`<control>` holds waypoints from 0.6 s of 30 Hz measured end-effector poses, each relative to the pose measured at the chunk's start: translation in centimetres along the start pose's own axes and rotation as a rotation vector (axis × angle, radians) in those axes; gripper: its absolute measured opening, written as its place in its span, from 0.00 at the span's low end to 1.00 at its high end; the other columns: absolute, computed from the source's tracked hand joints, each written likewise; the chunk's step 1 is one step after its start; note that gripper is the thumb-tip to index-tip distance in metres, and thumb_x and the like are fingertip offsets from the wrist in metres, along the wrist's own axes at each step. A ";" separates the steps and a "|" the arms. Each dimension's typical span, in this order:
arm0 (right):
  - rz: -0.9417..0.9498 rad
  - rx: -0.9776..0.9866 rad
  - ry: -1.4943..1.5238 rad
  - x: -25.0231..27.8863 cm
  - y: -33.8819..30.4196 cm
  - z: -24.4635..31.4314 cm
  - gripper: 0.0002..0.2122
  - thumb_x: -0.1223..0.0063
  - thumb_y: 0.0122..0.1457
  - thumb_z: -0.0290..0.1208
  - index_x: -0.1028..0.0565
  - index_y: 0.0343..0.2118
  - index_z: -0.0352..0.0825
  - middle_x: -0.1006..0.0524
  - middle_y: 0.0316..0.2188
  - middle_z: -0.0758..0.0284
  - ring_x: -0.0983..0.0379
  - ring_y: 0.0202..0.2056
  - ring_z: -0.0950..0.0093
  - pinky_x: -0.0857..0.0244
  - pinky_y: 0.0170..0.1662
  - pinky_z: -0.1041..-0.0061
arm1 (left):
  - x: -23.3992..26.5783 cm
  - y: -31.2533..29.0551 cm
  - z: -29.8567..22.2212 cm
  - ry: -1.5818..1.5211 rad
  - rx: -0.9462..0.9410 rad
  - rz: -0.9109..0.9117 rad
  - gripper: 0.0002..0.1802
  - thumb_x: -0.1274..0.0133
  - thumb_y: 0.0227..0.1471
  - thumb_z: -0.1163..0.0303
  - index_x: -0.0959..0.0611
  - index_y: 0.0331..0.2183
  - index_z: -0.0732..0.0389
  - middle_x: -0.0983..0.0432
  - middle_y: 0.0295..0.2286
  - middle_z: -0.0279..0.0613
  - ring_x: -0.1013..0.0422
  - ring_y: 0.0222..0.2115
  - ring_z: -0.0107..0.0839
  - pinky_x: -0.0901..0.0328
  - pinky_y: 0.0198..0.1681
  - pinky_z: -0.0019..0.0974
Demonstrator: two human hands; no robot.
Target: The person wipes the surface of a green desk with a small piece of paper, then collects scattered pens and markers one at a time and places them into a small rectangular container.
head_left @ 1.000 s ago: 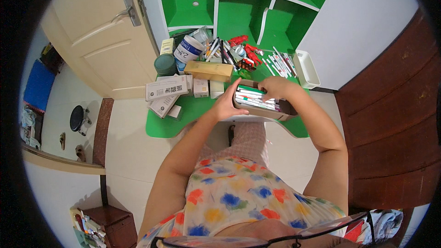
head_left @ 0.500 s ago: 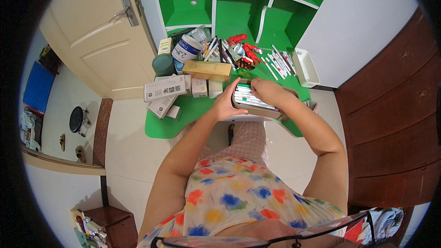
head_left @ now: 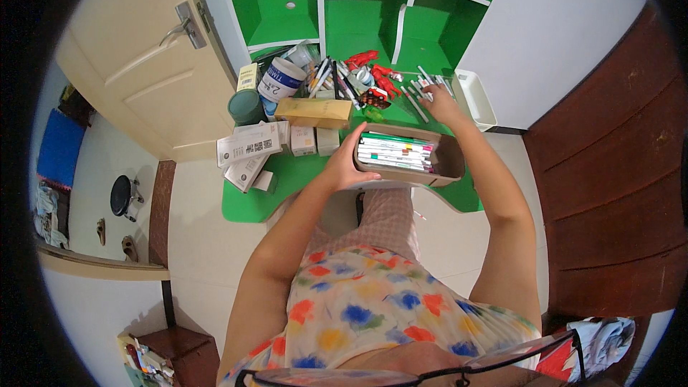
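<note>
My left hand grips the left end of a beige box, thumb and fingers on its walls. White marker pens with coloured ends lie stacked in the box's left part; its right part shows bare inside. Beyond the box, my right hand is stretched over loose white pens on the desk. Its fingertips are among these pens, thumb and forefinger apart. No pen is plainly lifted in it.
The green desk carries white cartons, a yellow box, a dark green canister, a white-and-blue tub, red figures and a pile of pens. A white bin stands at the right edge, green shelves behind.
My right hand has left the box and moved away, up to the loose pens at the far right. My left hand still holds the box, whose right part is now uncovered.
</note>
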State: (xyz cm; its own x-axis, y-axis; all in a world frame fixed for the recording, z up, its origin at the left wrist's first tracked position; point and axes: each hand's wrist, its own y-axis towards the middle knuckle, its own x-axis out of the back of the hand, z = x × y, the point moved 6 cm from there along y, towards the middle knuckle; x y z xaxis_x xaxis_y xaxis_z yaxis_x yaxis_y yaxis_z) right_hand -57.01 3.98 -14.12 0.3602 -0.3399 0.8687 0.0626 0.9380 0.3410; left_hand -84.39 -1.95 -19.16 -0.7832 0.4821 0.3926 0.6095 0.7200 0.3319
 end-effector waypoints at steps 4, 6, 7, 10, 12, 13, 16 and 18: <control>0.212 -0.179 -0.187 -3.2 1.9 -5.0 0.33 0.45 0.51 0.48 0.38 0.56 0.31 0.40 0.56 0.46 0.44 0.57 0.50 0.48 0.60 0.63 | 0.2 -0.2 -0.1 -0.049 0.001 -0.007 0.62 0.29 0.27 0.63 0.48 0.60 0.62 0.43 0.55 0.52 0.43 0.55 0.42 0.46 0.57 0.38; 0.280 -0.242 -0.211 -4.1 3.1 -7.7 0.40 0.47 0.50 0.54 0.46 0.60 0.32 0.47 0.59 0.47 0.53 0.61 0.49 0.54 0.62 0.60 | -0.2 0.3 -0.5 -0.061 -0.015 0.017 0.62 0.29 0.28 0.63 0.48 0.60 0.61 0.43 0.55 0.52 0.42 0.55 0.41 0.46 0.57 0.38; 0.284 -0.283 -0.239 -4.6 3.5 -7.8 0.41 0.47 0.49 0.55 0.47 0.60 0.33 0.48 0.60 0.48 0.54 0.61 0.49 0.55 0.62 0.59 | -0.1 0.3 -0.5 -0.058 0.023 0.026 0.61 0.29 0.28 0.64 0.48 0.60 0.61 0.42 0.55 0.51 0.42 0.55 0.40 0.46 0.57 0.38; 0.327 -0.398 -0.216 -5.1 3.9 -8.1 0.42 0.47 0.49 0.57 0.49 0.62 0.37 0.52 0.62 0.51 0.57 0.62 0.48 0.57 0.62 0.56 | -0.1 -0.1 -0.4 -0.064 0.077 0.034 0.61 0.29 0.29 0.67 0.49 0.60 0.60 0.42 0.55 0.50 0.42 0.55 0.39 0.46 0.57 0.37; 0.402 -0.472 -0.167 -6.0 4.0 -7.4 0.42 0.48 0.50 0.55 0.50 0.62 0.39 0.55 0.63 0.52 0.59 0.63 0.49 0.58 0.62 0.56 | 0.1 -0.6 0.5 -0.172 0.111 0.035 0.62 0.29 0.28 0.69 0.50 0.60 0.59 0.42 0.55 0.49 0.42 0.55 0.39 0.46 0.57 0.37; 0.286 -0.417 -0.259 -5.7 3.6 -7.6 0.39 0.49 0.50 0.56 0.43 0.59 0.34 0.43 0.58 0.48 0.48 0.59 0.47 0.50 0.59 0.57 | -0.2 -0.5 0.6 -0.142 0.117 0.043 0.62 0.28 0.28 0.69 0.50 0.60 0.58 0.42 0.55 0.48 0.42 0.55 0.39 0.46 0.57 0.37; 0.284 -0.307 -0.221 -5.6 4.6 -8.7 0.29 0.47 0.51 0.48 0.34 0.53 0.35 0.32 0.49 0.48 0.37 0.51 0.51 0.42 0.54 0.60 | -0.6 -0.1 0.8 -0.153 0.097 0.032 0.62 0.28 0.28 0.69 0.49 0.61 0.58 0.42 0.55 0.48 0.42 0.55 0.38 0.46 0.57 0.37; 0.157 -0.219 -0.283 -5.3 4.5 -8.7 0.18 0.45 0.49 0.38 0.28 0.41 0.33 0.26 0.40 0.51 0.30 0.44 0.55 0.36 0.47 0.63 | -0.9 0.1 1.1 -0.191 0.103 0.042 0.62 0.28 0.28 0.69 0.49 0.61 0.58 0.42 0.55 0.48 0.42 0.55 0.39 0.46 0.57 0.37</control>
State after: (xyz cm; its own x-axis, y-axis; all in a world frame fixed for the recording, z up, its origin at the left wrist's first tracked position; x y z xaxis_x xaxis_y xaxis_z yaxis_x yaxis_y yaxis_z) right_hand -50.52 10.64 -20.32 0.1119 -0.1681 0.9794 0.2351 0.9621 0.1383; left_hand -83.80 -1.78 -20.44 -0.7726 0.5912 0.2314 0.6337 0.7399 0.2257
